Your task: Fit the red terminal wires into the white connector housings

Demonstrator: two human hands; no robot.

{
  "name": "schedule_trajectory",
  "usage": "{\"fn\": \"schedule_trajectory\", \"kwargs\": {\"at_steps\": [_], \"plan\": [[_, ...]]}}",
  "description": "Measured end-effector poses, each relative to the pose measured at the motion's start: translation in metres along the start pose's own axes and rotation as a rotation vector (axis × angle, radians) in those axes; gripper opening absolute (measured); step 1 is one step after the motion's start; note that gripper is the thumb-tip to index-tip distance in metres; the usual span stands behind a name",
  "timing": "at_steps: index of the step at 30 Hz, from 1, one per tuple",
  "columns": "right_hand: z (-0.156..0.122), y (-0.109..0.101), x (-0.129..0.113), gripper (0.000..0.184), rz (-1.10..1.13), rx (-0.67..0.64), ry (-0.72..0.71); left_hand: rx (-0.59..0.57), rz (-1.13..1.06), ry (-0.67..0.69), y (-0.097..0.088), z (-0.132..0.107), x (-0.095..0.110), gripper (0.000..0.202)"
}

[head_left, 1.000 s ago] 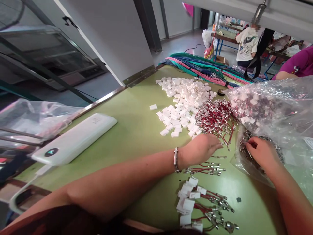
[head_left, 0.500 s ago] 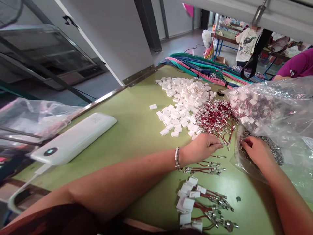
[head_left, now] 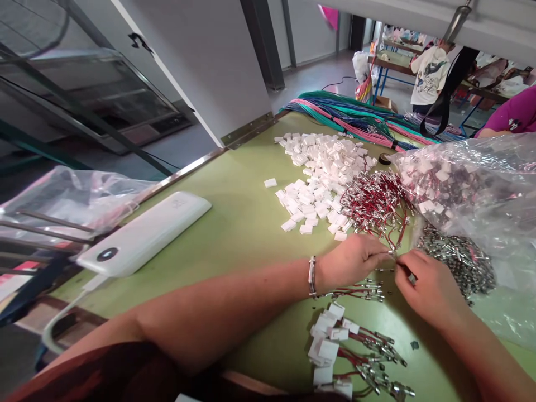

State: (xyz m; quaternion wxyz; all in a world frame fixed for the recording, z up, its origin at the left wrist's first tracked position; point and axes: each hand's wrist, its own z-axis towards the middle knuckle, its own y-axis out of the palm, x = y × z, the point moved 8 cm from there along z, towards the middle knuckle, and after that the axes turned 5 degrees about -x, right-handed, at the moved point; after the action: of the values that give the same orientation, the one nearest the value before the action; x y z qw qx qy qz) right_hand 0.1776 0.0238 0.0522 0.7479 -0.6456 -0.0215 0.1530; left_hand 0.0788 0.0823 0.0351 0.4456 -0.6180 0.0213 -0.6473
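Note:
My left hand (head_left: 358, 262), with a bracelet at the wrist, is closed in a pinch. A small metal terminal (head_left: 391, 253) pokes out from its fingertips; the rest of the piece is hidden. My right hand (head_left: 433, 287) is pinched too, its fingertips meeting the left ones, and small metal pieces (head_left: 412, 278) show between its fingers. Just beyond the hands lies a heap of short red wires (head_left: 372, 201) with metal ends. Under my left hand is a row of loose red wires (head_left: 362, 291). Nearer me, white plastic housings (head_left: 329, 350) are joined to red wires with metal ends.
White housings (head_left: 322, 173) are piled at mid-table. A clear plastic bag (head_left: 502, 184) and a mound of metal pieces (head_left: 456, 259) are at right. A white power bank (head_left: 146, 231) with a cable lies left. Coloured wire bundles (head_left: 352, 120) line the back edge. Other people are beyond.
My right hand has come out of the metal pieces at the right and moved left to meet my left hand's fingertips. The view has shifted slightly.

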Motion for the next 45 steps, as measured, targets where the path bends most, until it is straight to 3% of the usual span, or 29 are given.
{"fn": "schedule_trajectory", "kwargs": {"at_steps": [3,9,12,15,18,21,26,29,31,33,38,42,45], "plan": [[-0.004,0.002,-0.010,0.024,0.017,0.096,-0.009,-0.028,0.007,-0.042,0.006,-0.001,-0.003,0.032],[-0.008,-0.001,-0.006,0.027,0.055,0.201,-0.040,-0.047,-0.249,-0.186,0.011,-0.001,-0.016,0.034],[-0.006,-0.006,0.008,0.024,0.192,0.207,0.047,-0.003,-0.178,-0.183,0.006,0.000,-0.016,0.035],[-0.003,-0.004,0.015,0.020,0.323,0.171,0.137,-0.060,-0.130,-0.160,0.009,-0.001,-0.013,0.034],[-0.002,-0.005,0.012,0.020,0.366,0.153,0.130,-0.123,-0.030,-0.107,0.011,-0.002,-0.008,0.033],[0.000,-0.002,0.009,0.021,0.403,0.061,0.105,-0.194,0.161,-0.010,0.014,-0.004,-0.001,0.032],[-0.005,0.022,0.012,0.028,0.556,-0.269,0.230,-0.337,0.558,0.213,0.028,-0.013,0.010,0.010],[-0.009,0.030,0.010,0.031,0.640,-0.338,0.293,-0.386,0.605,0.316,0.034,-0.018,0.018,0.009],[-0.009,0.030,0.012,0.031,0.650,-0.336,0.309,-0.379,0.624,0.308,0.033,-0.016,0.019,0.009],[-0.007,0.027,0.020,0.033,0.605,-0.297,0.309,-0.346,0.661,0.241,0.029,-0.012,0.015,0.009],[0.002,0.003,0.047,0.032,0.191,0.013,0.268,-0.283,0.691,0.047,0.018,-0.003,0.006,0.024],[0.006,0.020,0.043,0.028,-0.091,-0.052,0.281,-0.304,0.643,-0.031,0.018,-0.004,0.005,0.037],[0.006,0.026,0.039,0.024,-0.155,-0.048,0.282,-0.270,0.568,-0.085,0.015,-0.003,0.001,0.035]]}}
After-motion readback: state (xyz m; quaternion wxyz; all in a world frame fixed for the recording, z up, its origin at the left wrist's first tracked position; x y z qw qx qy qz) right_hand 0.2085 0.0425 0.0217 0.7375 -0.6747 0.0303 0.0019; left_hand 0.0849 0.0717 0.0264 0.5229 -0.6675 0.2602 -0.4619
